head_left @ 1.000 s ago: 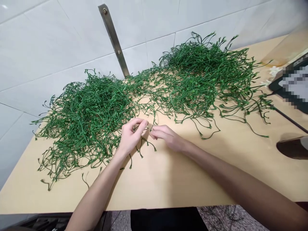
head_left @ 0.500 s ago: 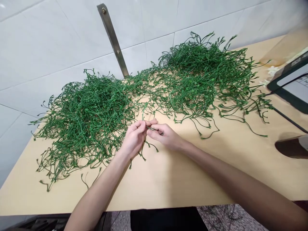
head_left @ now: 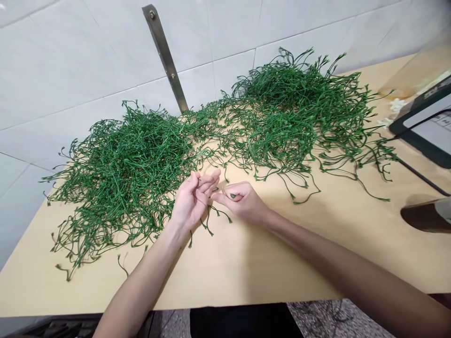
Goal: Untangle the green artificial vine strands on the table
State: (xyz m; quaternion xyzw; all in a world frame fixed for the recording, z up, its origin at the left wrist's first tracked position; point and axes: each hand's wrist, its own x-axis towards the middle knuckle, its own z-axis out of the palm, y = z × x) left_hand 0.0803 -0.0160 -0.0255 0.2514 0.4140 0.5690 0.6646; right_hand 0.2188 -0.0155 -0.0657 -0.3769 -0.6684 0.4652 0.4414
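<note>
1. the left hand (head_left: pixel 192 202) is turned palm up, fingers loosely stretched and fairly wide; i cannot tell whether anything small sits at its thumb tip.
2. the right hand (head_left: pixel 244 202) is curled narrow around a green stem (head_left: pixel 232 195), whose tip pokes out between thumb and fingers; the rest of it is hidden.
3. the hands are close together over the worktop (head_left: pixel 299 267), the right thumb beside the left fingers.
4. a left heap (head_left: pixel 137 159) of tangled green stems lies just beside the left hand, and a right heap (head_left: pixel 296 112) lies farther back, toward the wall (head_left: pixel 88 56); a thinner scatter joins the two.
5. a few loose stems (head_left: pixel 219 211) lie below the hands, near the left wrist.
6. a metal strip (head_left: pixel 165 58) with two bolts leans against the tiles behind the left heap.
7. at the far right are small white pieces (head_left: pixel 398 104), a dark-framed panel (head_left: pixel 423 126), a black cable (head_left: pixel 423 176) and a brown object (head_left: pixel 426 218), partly cut off by the edge.
</note>
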